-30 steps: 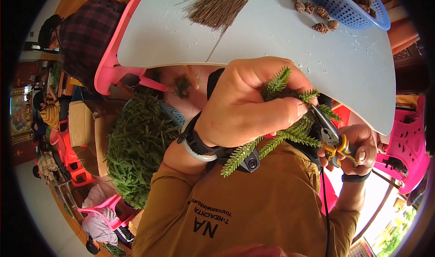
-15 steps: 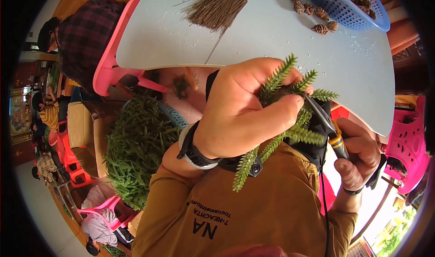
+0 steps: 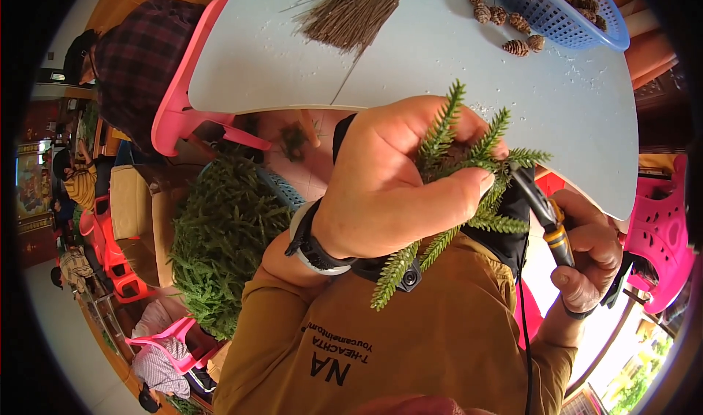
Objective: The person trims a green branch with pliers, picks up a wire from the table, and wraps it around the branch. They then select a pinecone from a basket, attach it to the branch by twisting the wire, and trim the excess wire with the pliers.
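My left hand (image 3: 399, 184) pinches a green artificial pine sprig (image 3: 439, 133) between thumb and fingers, its needled tips fanning out around the hand. Part of the sprig's middle is hidden behind the fingers. My right hand (image 3: 588, 250) is wrapped round the black and yellow handles of a pair of pliers (image 3: 543, 214). The dark jaws point up and left, with their tip close to the sprig beside my left thumb. Whether the jaws grip a stem there I cannot tell.
A pale table (image 3: 439, 71) lies ahead, bearing brown wire stems (image 3: 351, 12), loose pine cones (image 3: 516, 47) and a blue basket (image 3: 571, 20) of cones. More green sprigs (image 3: 227, 239) are heaped at my left near a cardboard box (image 3: 132, 210). A pink chair (image 3: 659, 232) stands right; other people sit left.
The pliers and my right hand have shifted slightly right and down. The sprig has turned a little in my left hand, which has hardly moved.
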Demonstrator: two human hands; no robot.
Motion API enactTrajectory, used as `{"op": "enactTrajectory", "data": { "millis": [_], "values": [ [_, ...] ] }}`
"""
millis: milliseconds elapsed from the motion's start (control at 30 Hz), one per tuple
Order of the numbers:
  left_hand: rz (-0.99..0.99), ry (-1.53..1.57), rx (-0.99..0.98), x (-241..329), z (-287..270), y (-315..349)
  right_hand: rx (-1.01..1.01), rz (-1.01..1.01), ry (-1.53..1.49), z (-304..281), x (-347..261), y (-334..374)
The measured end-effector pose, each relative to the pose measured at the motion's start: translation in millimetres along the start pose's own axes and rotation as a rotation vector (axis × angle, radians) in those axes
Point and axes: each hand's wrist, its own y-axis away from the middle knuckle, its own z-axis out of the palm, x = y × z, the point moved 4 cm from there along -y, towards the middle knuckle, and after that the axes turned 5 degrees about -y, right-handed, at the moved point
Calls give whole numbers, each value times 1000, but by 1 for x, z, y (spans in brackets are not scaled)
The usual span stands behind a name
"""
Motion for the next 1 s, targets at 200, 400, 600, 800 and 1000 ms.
{"op": "enactTrajectory", "data": {
  "millis": [200,400,600,800,1000],
  "values": [
    [45,-43,-14,0,-3,4,-53,-33,79,9,-2,-1],
    [94,-107,10,1,-4,7,-56,-56,131,12,-2,3],
    [29,-40,68,0,-3,6,-71,-34,149,13,4,3],
    [-49,-30,33,-5,-8,3,-76,-34,167,12,10,-1],
    [-28,-67,73,-6,-9,0,-111,-118,380,14,9,-4]
  ]
}}
